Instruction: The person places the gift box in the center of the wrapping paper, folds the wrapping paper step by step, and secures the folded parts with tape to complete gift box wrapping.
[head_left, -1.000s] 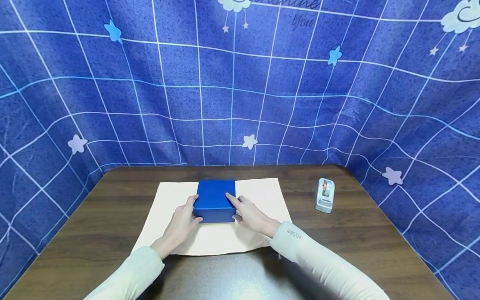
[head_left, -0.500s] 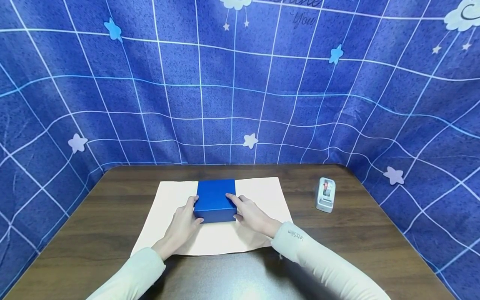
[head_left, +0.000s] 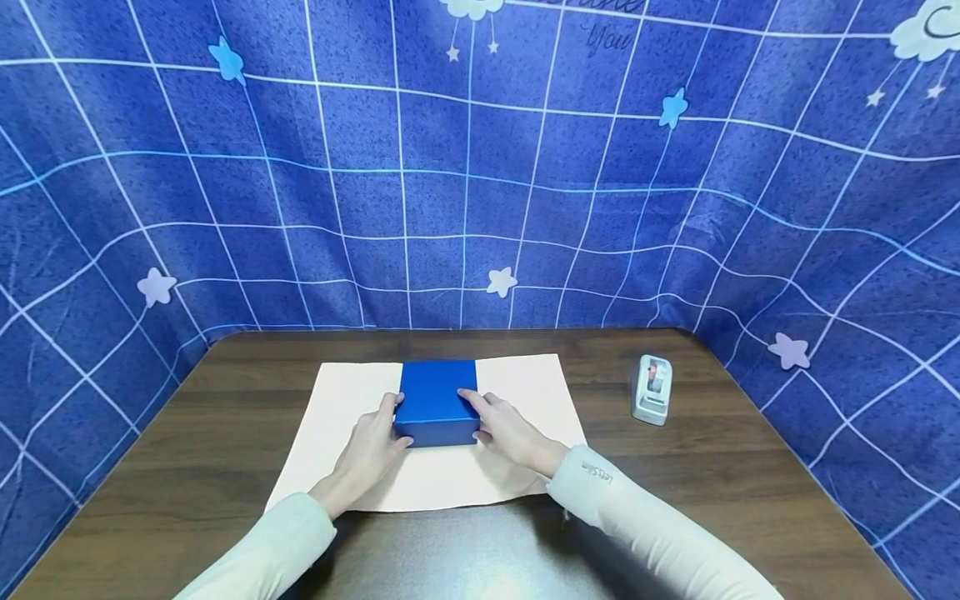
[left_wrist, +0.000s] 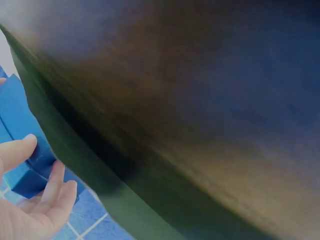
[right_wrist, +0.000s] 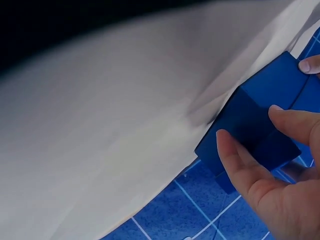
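Note:
A blue box rests on a white sheet of paper near the middle of the table. My left hand holds its left side, the thumb at the front left corner. On the other side, my right hand grips the box, with the index finger lying on the top face and the thumb near the front right corner. The right wrist view has the blue box between thumb and fingers. In the left wrist view the box is partly cut off, and a blurred surface fills most of that picture.
A small pale blue device with a clear window, possibly a tape dispenser, stands on the right of the brown wooden table. Behind the table hangs a blue curtain with a white grid and stars.
Over the last half second the box has shifted slightly to the right, and both hands have moved with it. The paper and the pale blue device look nearly unmoved.

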